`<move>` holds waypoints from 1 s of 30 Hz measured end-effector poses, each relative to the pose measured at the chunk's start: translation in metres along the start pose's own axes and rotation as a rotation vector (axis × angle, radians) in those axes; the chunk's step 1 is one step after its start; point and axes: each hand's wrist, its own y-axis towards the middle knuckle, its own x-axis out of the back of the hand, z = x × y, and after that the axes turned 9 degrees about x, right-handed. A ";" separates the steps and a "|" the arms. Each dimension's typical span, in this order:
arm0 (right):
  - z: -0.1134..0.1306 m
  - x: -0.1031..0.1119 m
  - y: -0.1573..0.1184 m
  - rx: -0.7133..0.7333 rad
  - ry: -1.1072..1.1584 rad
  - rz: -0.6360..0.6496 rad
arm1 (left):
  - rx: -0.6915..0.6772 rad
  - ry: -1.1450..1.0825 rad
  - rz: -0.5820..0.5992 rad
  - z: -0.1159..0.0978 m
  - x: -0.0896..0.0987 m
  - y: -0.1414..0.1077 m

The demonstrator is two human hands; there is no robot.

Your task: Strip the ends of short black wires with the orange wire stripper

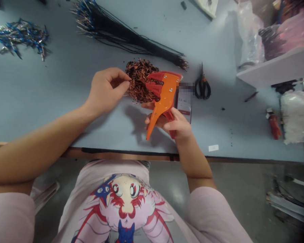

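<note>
My right hand (178, 125) is wrapped around the handles of an orange and red wire stripper (164, 92), whose red jaws point left. My left hand (108, 87) pinches with thumb and forefinger at the left edge of a heap of short copper-coloured wire pieces (140, 79). Whatever lies between those fingertips is too small to make out. The heap sits on the blue-grey table just behind the stripper's jaws, which cover part of it. Beyond the heap stretches a long bundle of black wires (134, 38) with blue and metal ends at the far left.
A pile of blue and silver terminals (22, 37) lies at the far left. Right of the stripper are a phone (184, 101) and black-handled scissors (203, 88). Farther right, a red tool (273, 125) lies beside plastic bags (297, 116). A white label (213, 147) marks the front edge.
</note>
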 end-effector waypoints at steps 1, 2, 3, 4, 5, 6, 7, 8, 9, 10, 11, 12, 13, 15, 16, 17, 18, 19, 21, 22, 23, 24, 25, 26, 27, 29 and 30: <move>0.000 -0.001 0.000 -0.016 0.000 -0.002 | 0.009 -0.002 0.001 0.000 0.000 0.000; 0.000 -0.002 0.000 -0.036 -0.001 -0.010 | 0.010 -0.007 -0.006 0.000 -0.001 0.000; -0.001 -0.004 0.000 -0.061 0.000 -0.029 | 0.009 -0.017 -0.015 0.000 -0.001 0.000; -0.002 -0.005 0.001 -0.084 0.006 -0.050 | 0.007 -0.038 -0.029 -0.001 -0.001 -0.001; -0.003 -0.006 0.001 -0.103 0.017 -0.071 | 0.005 -0.060 -0.037 -0.001 -0.002 -0.001; -0.004 -0.008 0.002 -0.117 0.034 -0.089 | 0.002 -0.077 -0.040 -0.002 -0.002 -0.002; -0.005 -0.009 0.002 -0.125 0.052 -0.104 | -0.008 -0.088 -0.038 -0.003 -0.003 -0.003; -0.006 -0.010 0.003 -0.131 0.069 -0.111 | -0.024 -0.093 -0.035 -0.004 -0.003 -0.004; -0.007 -0.011 0.003 -0.135 0.083 -0.114 | -0.047 -0.085 -0.035 -0.005 -0.003 -0.006; -0.007 -0.011 0.003 -0.135 0.089 -0.115 | -0.072 -0.063 -0.035 -0.007 -0.003 -0.007; -0.007 -0.012 0.003 -0.132 0.085 -0.119 | -0.097 -0.028 -0.039 -0.009 -0.002 -0.009; -0.007 -0.012 0.002 -0.123 0.066 -0.128 | -0.117 0.015 -0.043 -0.010 -0.001 -0.010; -0.007 -0.013 0.002 -0.107 0.035 -0.144 | -0.130 0.065 -0.039 -0.011 0.000 -0.011; -0.007 -0.014 0.001 -0.072 -0.055 -0.185 | -0.147 0.155 -0.018 -0.013 0.002 -0.013; -0.007 -0.014 0.000 -0.060 -0.099 -0.198 | -0.156 0.185 -0.005 -0.013 0.002 -0.014; -0.007 -0.015 -0.001 -0.055 -0.133 -0.202 | -0.163 0.208 0.007 -0.013 0.003 -0.014; -0.008 -0.015 -0.001 -0.056 -0.158 -0.197 | -0.170 0.226 0.016 -0.013 0.003 -0.014; -0.008 -0.015 -0.001 -0.058 -0.173 -0.185 | -0.176 0.241 0.024 -0.013 0.003 -0.015; -0.009 -0.015 -0.002 -0.055 -0.186 -0.157 | -0.180 0.260 0.035 -0.012 0.002 -0.015; -0.009 -0.014 -0.002 -0.051 -0.189 -0.145 | -0.182 0.264 0.040 -0.012 0.002 -0.016; -0.010 -0.014 -0.002 -0.047 -0.191 -0.135 | -0.183 0.266 0.046 -0.012 0.002 -0.016; -0.010 -0.014 -0.002 -0.046 -0.192 -0.128 | -0.186 0.266 0.053 -0.013 0.001 -0.017; -0.010 -0.014 -0.002 -0.048 -0.195 -0.124 | -0.187 0.265 0.059 -0.013 0.001 -0.017; -0.010 -0.015 -0.002 -0.053 -0.198 -0.120 | -0.188 0.259 0.064 -0.013 0.001 -0.017; -0.010 -0.015 -0.002 -0.055 -0.201 -0.119 | -0.188 0.249 0.069 -0.014 0.000 -0.018; -0.010 -0.017 -0.002 -0.057 -0.209 -0.120 | -0.187 0.224 0.076 -0.014 0.000 -0.018; -0.010 -0.017 -0.002 -0.054 -0.215 -0.122 | -0.188 0.217 0.078 -0.014 0.000 -0.019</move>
